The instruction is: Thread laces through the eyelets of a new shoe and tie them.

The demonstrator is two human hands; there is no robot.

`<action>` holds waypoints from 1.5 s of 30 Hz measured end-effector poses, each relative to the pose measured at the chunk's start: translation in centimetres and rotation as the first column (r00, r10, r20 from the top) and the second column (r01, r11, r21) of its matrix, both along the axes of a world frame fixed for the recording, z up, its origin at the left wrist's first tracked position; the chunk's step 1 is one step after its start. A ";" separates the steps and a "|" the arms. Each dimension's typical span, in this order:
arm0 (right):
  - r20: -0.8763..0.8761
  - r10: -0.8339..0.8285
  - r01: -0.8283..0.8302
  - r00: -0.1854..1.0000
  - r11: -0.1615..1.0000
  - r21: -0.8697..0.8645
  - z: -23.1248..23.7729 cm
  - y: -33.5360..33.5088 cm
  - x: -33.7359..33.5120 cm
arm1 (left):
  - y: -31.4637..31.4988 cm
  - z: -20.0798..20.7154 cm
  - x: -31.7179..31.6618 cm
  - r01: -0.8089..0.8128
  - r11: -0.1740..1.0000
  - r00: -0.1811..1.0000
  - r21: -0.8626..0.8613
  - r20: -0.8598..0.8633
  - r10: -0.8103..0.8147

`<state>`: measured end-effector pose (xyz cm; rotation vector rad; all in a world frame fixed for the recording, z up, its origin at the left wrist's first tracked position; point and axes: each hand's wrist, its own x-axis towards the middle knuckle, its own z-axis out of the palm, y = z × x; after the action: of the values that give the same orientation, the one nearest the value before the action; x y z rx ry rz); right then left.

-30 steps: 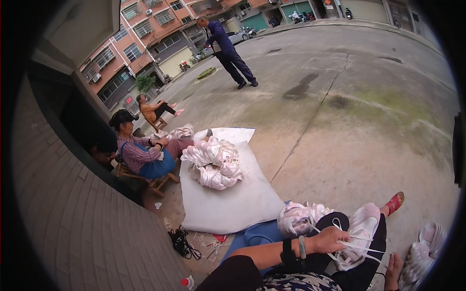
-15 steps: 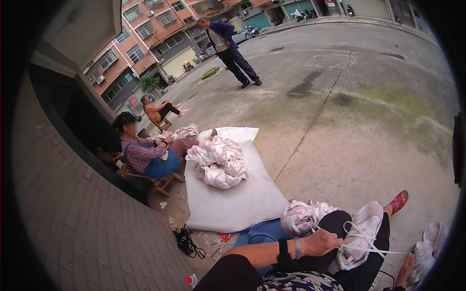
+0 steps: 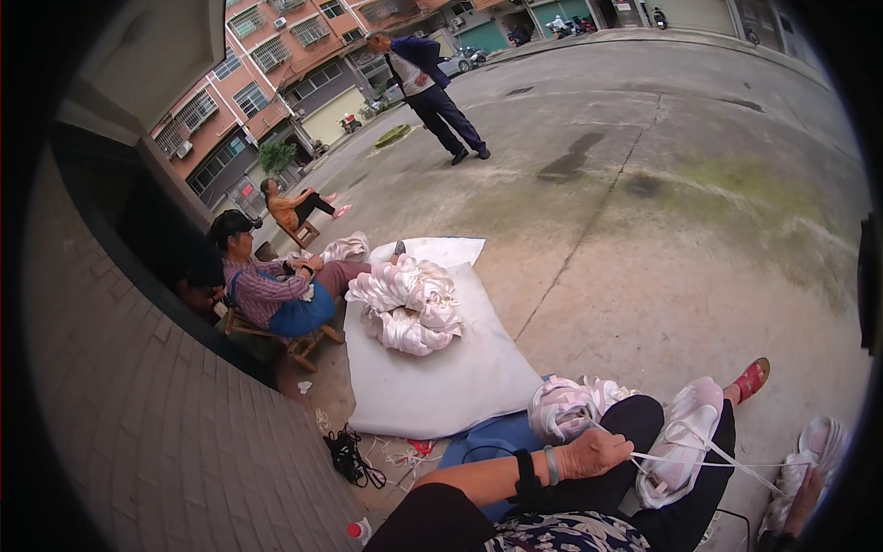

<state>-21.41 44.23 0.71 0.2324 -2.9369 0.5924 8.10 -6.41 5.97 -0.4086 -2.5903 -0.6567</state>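
A pink-and-white shoe [image 3: 693,425] lies across my right thigh, toe pointing away from me. White shoelace [image 3: 682,459] runs from its eyelets out to both sides. Left of the shoe, my left hand [image 3: 593,453] is closed in a pinch on the lace, pulling it taut. My right hand [image 3: 806,500], at the lower right rim and partly in shadow, has its fingers closed at the other end of the lace. A second strand of lace hangs slack toward it. Beyond my left knee sits a bundle of similar pink-and-white shoes [image 3: 563,410].
Another shoe bundle [image 3: 819,446] lies at the right rim, beside my right hand. A larger bundle [image 3: 414,336] rests on a white sheet [image 3: 432,391]. A seated person [image 3: 276,285] works at the left; others sit and stand farther off. Black cord [image 3: 349,460] lies near the wall.
My left hand has moved slightly left with the lace. My right hand has gone farther right, and the lace loops over the shoe have been drawn out.
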 end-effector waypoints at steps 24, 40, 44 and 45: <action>0.322 0.874 -0.510 0.364 0.476 -0.717 6.2 -29.7 16.9 | 4.2 -2.7 -3.3 0.133 0.991 0.978 0.023 0.161 -0.134; 0.286 0.821 -0.335 0.494 0.484 -0.809 3.6 -29.8 18.3 | 3.8 -2.7 -3.4 0.150 0.988 0.981 0.038 0.117 -0.154; 0.310 0.825 -0.349 0.474 0.498 -0.794 4.6 -29.8 18.0 | 3.4 -2.8 -3.5 0.165 0.986 0.976 -0.017 0.149 -0.161; 0.304 0.835 -0.354 0.458 0.485 -0.800 4.7 -29.8 17.9 | 3.3 -3.0 -3.5 0.165 0.986 0.976 -0.016 0.148 -0.161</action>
<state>-3.53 14.39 5.41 1.3772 -2.8364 2.1940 4.58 -3.14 2.97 -0.6092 -2.7283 -0.7308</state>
